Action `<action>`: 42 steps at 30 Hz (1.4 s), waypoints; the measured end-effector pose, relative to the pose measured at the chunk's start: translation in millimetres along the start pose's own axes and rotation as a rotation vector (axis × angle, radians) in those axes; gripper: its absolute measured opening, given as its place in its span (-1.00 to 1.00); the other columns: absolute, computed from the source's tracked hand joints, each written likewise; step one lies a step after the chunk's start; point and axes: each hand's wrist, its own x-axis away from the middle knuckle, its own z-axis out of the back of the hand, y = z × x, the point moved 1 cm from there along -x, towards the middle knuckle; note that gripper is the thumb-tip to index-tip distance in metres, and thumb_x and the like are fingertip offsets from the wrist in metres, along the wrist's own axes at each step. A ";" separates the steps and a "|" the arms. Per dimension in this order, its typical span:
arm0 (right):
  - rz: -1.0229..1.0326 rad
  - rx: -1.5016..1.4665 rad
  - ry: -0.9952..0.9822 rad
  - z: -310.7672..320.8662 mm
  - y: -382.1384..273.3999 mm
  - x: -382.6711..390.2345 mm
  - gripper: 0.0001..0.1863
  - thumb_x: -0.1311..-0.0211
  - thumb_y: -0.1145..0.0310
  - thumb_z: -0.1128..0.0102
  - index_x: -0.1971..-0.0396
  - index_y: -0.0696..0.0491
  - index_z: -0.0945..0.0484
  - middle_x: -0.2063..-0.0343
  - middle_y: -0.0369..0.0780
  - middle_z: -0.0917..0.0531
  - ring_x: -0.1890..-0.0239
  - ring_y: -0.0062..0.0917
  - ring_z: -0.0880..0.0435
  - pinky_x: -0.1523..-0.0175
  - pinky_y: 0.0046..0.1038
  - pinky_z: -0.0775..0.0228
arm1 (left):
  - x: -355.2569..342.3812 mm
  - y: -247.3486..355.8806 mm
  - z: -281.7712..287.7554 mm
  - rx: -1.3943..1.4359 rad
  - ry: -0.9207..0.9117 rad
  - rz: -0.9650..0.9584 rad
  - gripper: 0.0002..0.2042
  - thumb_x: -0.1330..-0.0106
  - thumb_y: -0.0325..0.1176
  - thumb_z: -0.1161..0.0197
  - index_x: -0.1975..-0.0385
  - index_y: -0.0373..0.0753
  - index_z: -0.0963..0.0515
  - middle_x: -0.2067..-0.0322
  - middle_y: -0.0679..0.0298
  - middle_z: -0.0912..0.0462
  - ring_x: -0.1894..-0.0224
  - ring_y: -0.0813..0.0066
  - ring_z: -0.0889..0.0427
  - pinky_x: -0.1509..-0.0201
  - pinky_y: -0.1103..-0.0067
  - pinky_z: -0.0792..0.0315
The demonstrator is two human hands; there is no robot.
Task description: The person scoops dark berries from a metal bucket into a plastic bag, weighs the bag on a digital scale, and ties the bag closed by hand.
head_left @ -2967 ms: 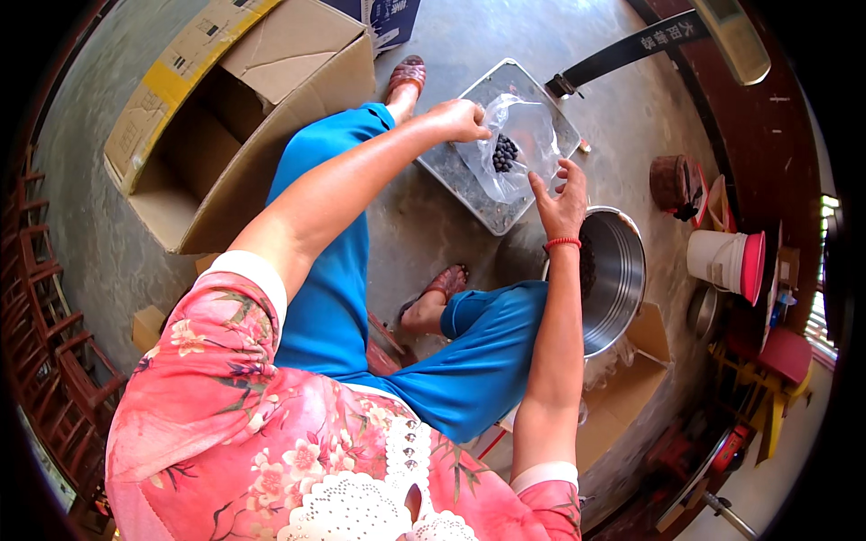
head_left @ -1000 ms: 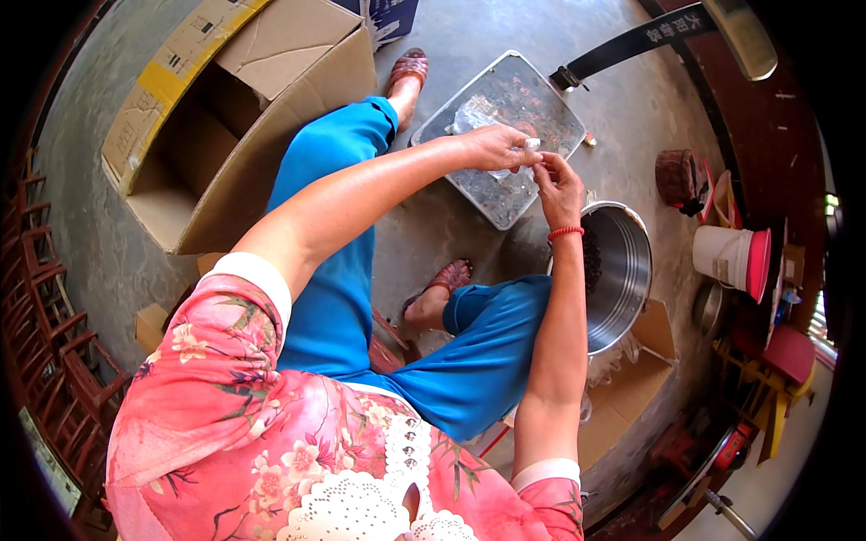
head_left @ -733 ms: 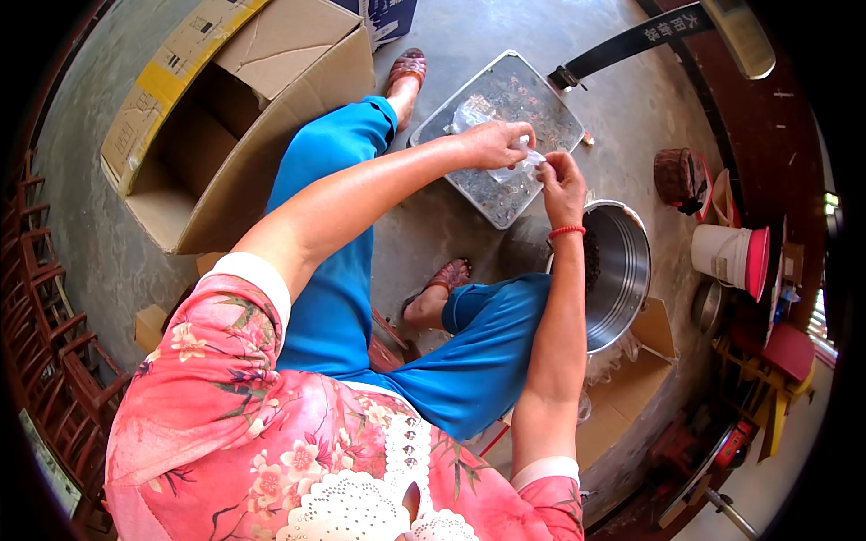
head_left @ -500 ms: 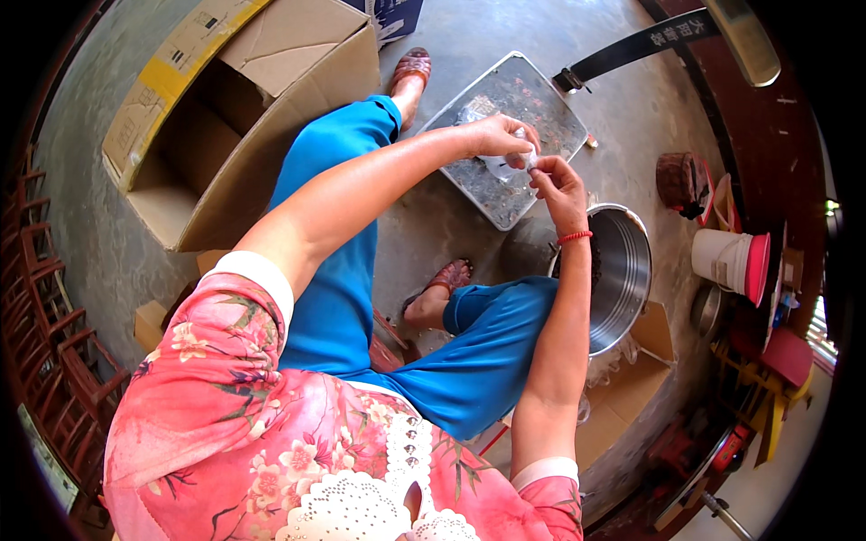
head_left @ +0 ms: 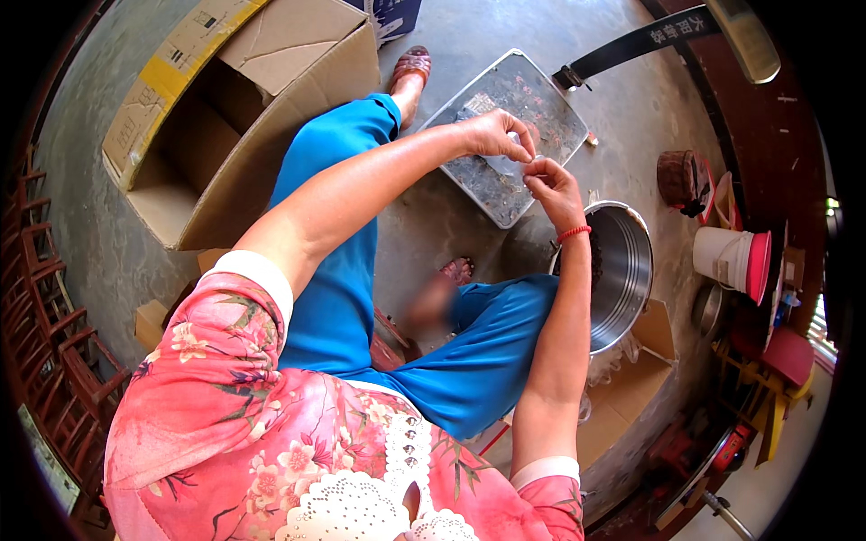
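Observation:
My left hand [head_left: 501, 135] is closed in a pinch on the gathered top of a clear plastic bag [head_left: 494, 165] above the square metal scale platform [head_left: 543, 99]. Just right of it and a little lower, my right hand [head_left: 551, 187] pinches at the same bag, its fingertips nearly meeting those of my left. The bag's contents are mostly hidden behind my hands. A large steel pot [head_left: 622, 279] with small dark round items [head_left: 595, 263] inside stands beside my right forearm.
An open cardboard box [head_left: 221, 135] is at the left, a blue box [head_left: 391, 20] behind it, wooden chairs [head_left: 36, 334] at the far left. The scale's dark arm [head_left: 622, 47] reaches to the top right. A white bucket [head_left: 722, 257], red stool [head_left: 785, 354] and cardboard [head_left: 631, 388] lie to the right.
Three seconds ago the bag lay spread, showing dark berries; since then both hands have come together on its gathered top. Over the last second they have shifted slightly up and left.

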 end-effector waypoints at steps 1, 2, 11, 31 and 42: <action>0.024 0.008 0.022 -0.8 -0.2 -0.9 -0.82 0.09 0.60 -0.03 0.40 0.12 -0.47 0.48 -0.36 -0.52 0.39 -0.72 -0.47 0.31 -0.67 -0.30 | 0.0 -0.1 0.3 -0.045 0.002 -0.016 -0.86 0.07 -0.35 -0.28 0.49 -0.22 -0.59 0.46 0.34 -0.58 0.34 0.60 -0.48 0.17 0.62 -0.34; 0.063 0.012 0.056 0.1 -1.0 -1.0 -0.75 0.11 0.62 0.01 0.33 0.12 -0.45 0.43 -0.35 -0.51 0.33 -0.70 -0.47 0.28 -0.66 -0.30 | -0.1 0.6 -0.8 -0.125 -0.014 -0.109 -0.88 0.08 -0.39 -0.26 0.51 -0.22 -0.58 0.46 0.34 -0.58 0.34 0.58 -0.49 0.18 0.62 -0.34; 0.128 0.085 -0.047 -14.7 1.9 -2.2 -0.45 0.09 0.62 0.07 -0.03 0.07 -0.24 0.18 -0.21 -0.48 0.15 -0.55 -0.49 0.16 -0.55 -0.33 | 7.2 -1.7 -18.6 -0.853 0.291 -0.411 -0.73 0.15 -0.55 -0.13 0.37 -0.18 -0.46 0.47 0.19 -0.56 0.28 0.22 -0.53 0.28 0.44 -0.41; -0.012 -0.231 0.181 4.2 -9.0 -0.2 -0.87 0.03 0.49 -0.12 0.40 0.07 -0.47 0.48 -0.37 -0.53 0.46 -0.76 -0.46 0.42 -0.73 -0.28 | -1.7 -3.1 -24.7 -0.415 0.283 -0.389 -0.59 0.07 -0.46 -0.22 0.13 -0.12 -0.40 0.46 0.25 -0.58 0.34 0.39 -0.58 0.20 0.53 -0.43; 0.118 -0.210 0.345 9.0 -11.9 0.4 -0.89 0.02 0.56 -0.10 0.43 0.08 -0.47 0.51 -0.38 -0.52 0.47 -0.75 -0.48 0.43 -0.72 -0.31 | -1.2 5.0 -17.1 -0.594 0.348 -0.500 -0.82 0.08 -0.33 -0.27 0.43 -0.15 -0.57 0.53 0.26 -0.52 0.48 0.41 -0.49 0.37 0.55 -0.38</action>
